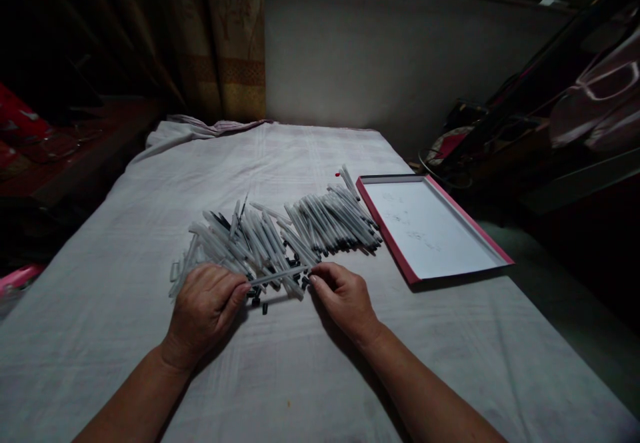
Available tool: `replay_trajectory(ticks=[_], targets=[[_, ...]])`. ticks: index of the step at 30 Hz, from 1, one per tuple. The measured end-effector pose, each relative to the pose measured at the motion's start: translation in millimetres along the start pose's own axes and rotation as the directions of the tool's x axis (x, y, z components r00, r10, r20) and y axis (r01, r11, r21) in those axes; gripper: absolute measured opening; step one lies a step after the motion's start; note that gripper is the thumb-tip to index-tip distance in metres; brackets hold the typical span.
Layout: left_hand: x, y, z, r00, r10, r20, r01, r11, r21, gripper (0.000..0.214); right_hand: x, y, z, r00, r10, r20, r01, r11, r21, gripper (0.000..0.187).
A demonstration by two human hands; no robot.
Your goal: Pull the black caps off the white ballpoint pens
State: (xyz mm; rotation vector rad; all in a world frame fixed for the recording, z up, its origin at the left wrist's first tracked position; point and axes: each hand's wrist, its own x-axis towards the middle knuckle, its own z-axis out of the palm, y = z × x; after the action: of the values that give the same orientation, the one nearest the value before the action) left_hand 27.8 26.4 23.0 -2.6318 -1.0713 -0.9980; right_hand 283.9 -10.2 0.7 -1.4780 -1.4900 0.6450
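Note:
A heap of several clear plastic pens [280, 233] lies spread across the white cloth-covered table [150, 243], with small black caps [263, 308] scattered under it. One pen [277, 276] is held level between both hands, just above the heap's near edge. My left hand [207, 306] pinches its left end with thumb and fingers closed. My right hand [343, 296] pinches the right end, fingers curled at the tip.
A shallow white tray with a red rim [395, 246] lies to the right of the heap, close to the table's right edge. A curtain [235, 43] and a pale wall stand behind. Dark clutter fills both sides of the table.

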Motion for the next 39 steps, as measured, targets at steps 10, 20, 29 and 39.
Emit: replay_trajectory(ticks=[10, 20, 29, 39], targets=[[0.3, 2.3, 0.4, 1.0, 0.006, 0.031, -0.004, 0.998, -0.055, 0.018, -2.2, 0.0, -6.3, 0.994, 0.066, 0.088, -0.088, 0.958, 0.272, 0.025], [-4.4, -2.8, 2.1, 0.999, -0.042, 0.022, 0.043, 0.998, -0.052, 0.017, 5.8, -9.2, -8.7, 0.951, 0.296, 0.087, -0.303, 0.843, 0.445, 0.032], [-12.5, -34.1, -3.4, 0.956, -0.251, -0.153, 0.27, 0.955, 0.121, 0.013, 19.9, -1.6, -23.0, 0.848, 0.48, -0.225, -0.236, 0.722, 0.651, 0.038], [-9.2, -21.7, 3.2, 0.971, -0.212, -0.114, 0.222, 0.971, 0.086, 0.013, 1.0, -4.8, -2.8, 0.974, 0.224, -0.029, -0.192, 0.89, 0.413, 0.018]])
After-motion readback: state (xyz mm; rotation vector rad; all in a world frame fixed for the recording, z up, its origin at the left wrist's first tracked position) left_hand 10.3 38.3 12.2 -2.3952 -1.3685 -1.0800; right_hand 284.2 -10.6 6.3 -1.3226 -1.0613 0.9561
